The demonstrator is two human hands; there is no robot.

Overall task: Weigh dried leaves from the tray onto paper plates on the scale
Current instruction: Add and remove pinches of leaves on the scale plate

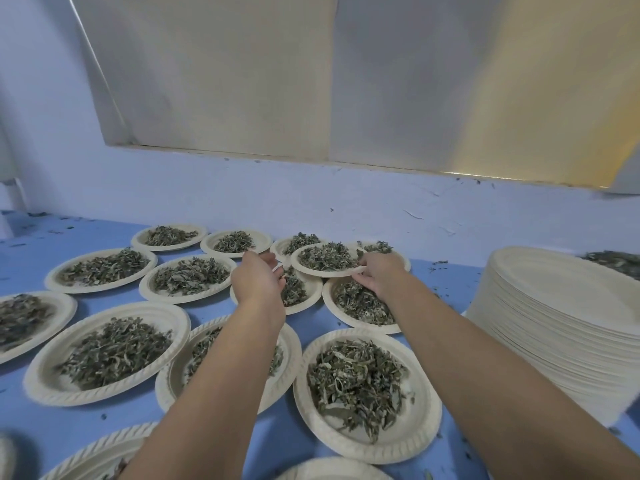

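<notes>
Several paper plates heaped with dried green leaves cover the blue table. My right hand (379, 275) grips the near right rim of one filled paper plate (325, 260), thumb on top and fingers underneath, and holds it just above the back rows of plates. My left hand (258, 277) hovers a little left of that plate with relaxed fingers, over another filled plate (298, 289), and holds nothing. A heap of loose dried leaves (616, 263) shows at the far right edge. No scale is in view.
A tall stack of empty paper plates (554, 306) stands at the right, close to my right forearm. The pale blue wall (311, 195) runs right behind the back row. Leaf crumbs dot the blue table (104, 296). More filled plates lie under both forearms.
</notes>
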